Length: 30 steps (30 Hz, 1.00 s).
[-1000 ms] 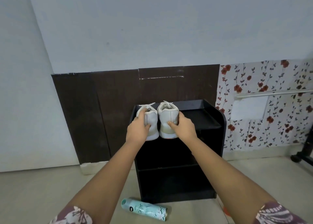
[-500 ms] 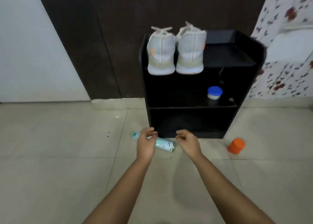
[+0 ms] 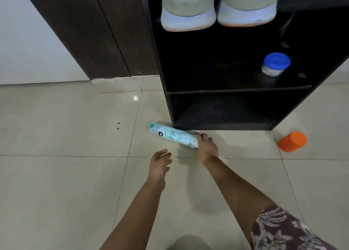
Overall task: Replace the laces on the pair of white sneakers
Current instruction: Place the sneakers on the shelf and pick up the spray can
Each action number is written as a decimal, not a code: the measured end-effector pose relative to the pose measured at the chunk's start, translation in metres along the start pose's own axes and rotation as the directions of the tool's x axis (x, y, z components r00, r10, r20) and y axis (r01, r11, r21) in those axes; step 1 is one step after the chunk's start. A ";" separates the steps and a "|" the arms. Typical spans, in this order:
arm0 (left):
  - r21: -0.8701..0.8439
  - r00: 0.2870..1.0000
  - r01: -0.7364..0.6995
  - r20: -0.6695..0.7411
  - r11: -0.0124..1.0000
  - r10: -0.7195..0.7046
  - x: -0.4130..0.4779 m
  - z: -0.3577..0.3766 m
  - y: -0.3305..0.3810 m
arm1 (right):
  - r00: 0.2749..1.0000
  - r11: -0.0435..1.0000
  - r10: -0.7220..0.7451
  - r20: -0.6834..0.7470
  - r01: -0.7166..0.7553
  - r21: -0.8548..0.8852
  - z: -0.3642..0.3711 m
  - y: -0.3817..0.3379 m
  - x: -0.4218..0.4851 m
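Holding left hand [image 3: 159,163] low, fingers loosely curled, empty; curling right hand [image 3: 206,147] round end of spray can [image 3: 172,135]; leaving white sneakers [image 3: 188,8] heels-out atop black shelf unit [image 3: 226,91]. Risks sending round can rolling off under a glancing grip.

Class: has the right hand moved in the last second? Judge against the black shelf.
Yes: the right hand dropped from the shelf's top to its foot, touching the spray can.

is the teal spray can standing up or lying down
Lying down: the spray can rests lengthwise on the floor, the right hand at one end.
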<state>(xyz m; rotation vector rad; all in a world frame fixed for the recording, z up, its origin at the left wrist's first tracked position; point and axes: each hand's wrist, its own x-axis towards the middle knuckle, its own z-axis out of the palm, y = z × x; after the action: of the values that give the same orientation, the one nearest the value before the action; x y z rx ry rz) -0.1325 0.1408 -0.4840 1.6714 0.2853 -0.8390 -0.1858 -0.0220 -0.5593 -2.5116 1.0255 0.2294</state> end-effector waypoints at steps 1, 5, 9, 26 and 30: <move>-0.007 1.000 0.011 -0.004 1.000 -0.011 0.003 0.003 -0.001 | 1.000 0.997 0.000 0.022 -0.002 0.083 0.001 0.004 -0.003; -0.025 0.995 0.086 0.048 0.996 -0.085 0.009 0.022 -0.007 | 0.969 0.805 0.002 0.248 -0.149 0.574 0.006 0.038 -0.039; -0.041 0.962 0.047 0.270 0.998 -0.034 -0.002 0.053 -0.017 | 0.902 0.461 -0.148 0.407 -0.301 0.835 -0.009 0.073 -0.103; 0.326 0.820 -0.255 0.572 0.910 0.025 -0.064 0.161 -0.019 | 0.696 0.559 0.706 -0.133 -0.432 0.708 -0.093 0.248 -0.028; 0.417 0.820 -0.212 0.568 0.884 -0.071 -0.104 0.163 0.015 | 0.707 0.431 0.705 0.055 -0.489 0.758 -0.124 0.215 -0.083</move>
<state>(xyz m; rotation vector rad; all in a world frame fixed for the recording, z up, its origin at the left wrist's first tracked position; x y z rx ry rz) -0.2579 0.0111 -0.4135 1.7510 -0.4359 -1.3844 -0.3966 -0.1617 -0.4900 -1.3610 1.7084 -0.3107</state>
